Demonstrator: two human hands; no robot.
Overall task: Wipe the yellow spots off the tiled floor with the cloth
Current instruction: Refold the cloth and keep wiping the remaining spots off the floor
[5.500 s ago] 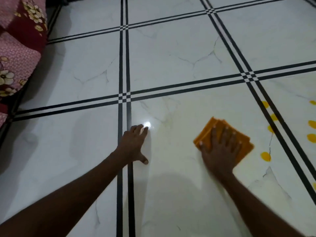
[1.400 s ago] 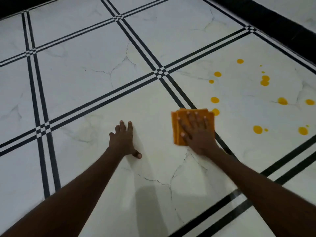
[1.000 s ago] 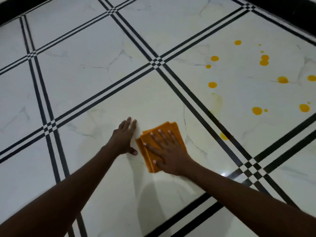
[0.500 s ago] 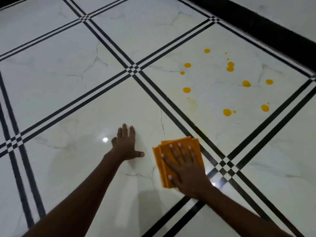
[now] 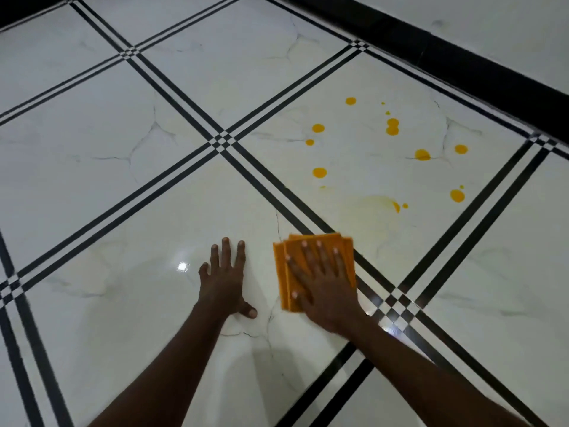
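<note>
Pressing the folded orange cloth [image 5: 311,269] flat to the tiled floor [image 5: 129,204], the right hand [image 5: 323,288] lies spread on top of it, fingers straight and fanned so that the palm and all the fingertips bear down together. Nothing is pinched or gripped; the cloth is simply pinned under an open palm, which suits a sliding stroke, since wide pressure keeps the folded layers from bunching. The cloth's far right corner lies on the black double line [image 5: 335,232] between tiles, at the near edge of the soiled tile.

The left hand [image 5: 224,275] rests flat on the bare tile just beside the cloth, fingers straight and slightly apart, thumb out to the side, holding nothing. It looks to be there as a prop, taking the person's weight while they lean forward over the floor.

The yellow spots [image 5: 319,172] lie scattered over the tile beyond the cloth, well apart from it, most of them round and untouched. Nearer, a pale yellow smear [image 5: 374,201] with a small bright remnant at its right end suggests one spot has been partly wiped and left a film. By that reading the job is barely under way: the cloth must be pushed forward across the line, over the smear, and on to each remaining drop, probably with more than one pass, as a single stroke seems likely to spread the colour.
</note>
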